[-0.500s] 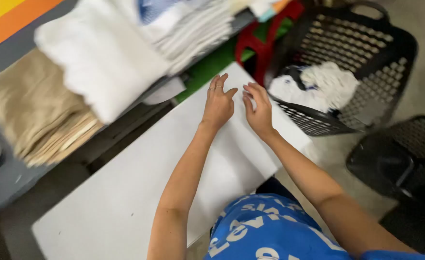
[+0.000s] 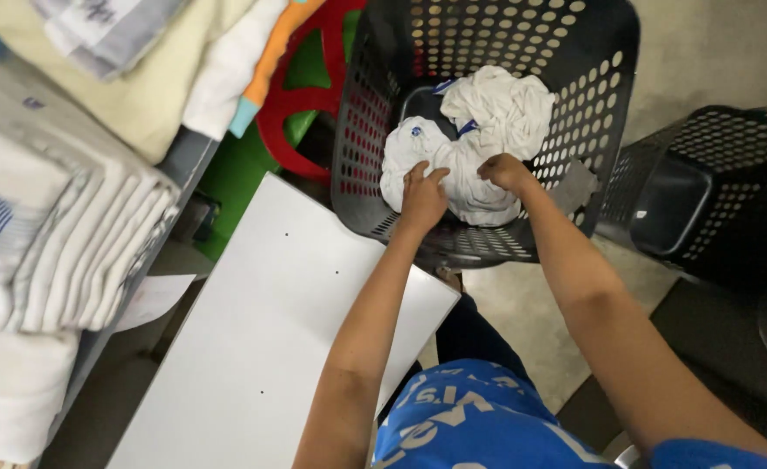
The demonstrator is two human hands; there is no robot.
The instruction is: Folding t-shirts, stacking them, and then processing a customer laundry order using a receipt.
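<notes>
I see a crumpled heap of white cloth [image 2: 470, 148] lying in the bottom of a dark perforated laundry basket [image 2: 592, 104]. My left hand [image 2: 422, 198] rests on the near left part of the heap, its fingers [image 2: 418, 172] curled down and closed into the fabric. My right hand [image 2: 505, 172] is just beside it, on the middle of the heap, fingers bunched together and gripping a fold. Both forearms reach over the basket's near rim. Just this side of the basket lies a bare white board [image 2: 262, 347] serving as my table. Right of the basket stands a second dark perforated basket [image 2: 705, 200] on the floor. Left of it a red plastic piece [image 2: 292, 95] shows against green. Further left, stacks of folded white towels [image 2: 71, 252] sit on a shelf, with cream and orange-edged cloths [image 2: 192, 69] above them.
</notes>
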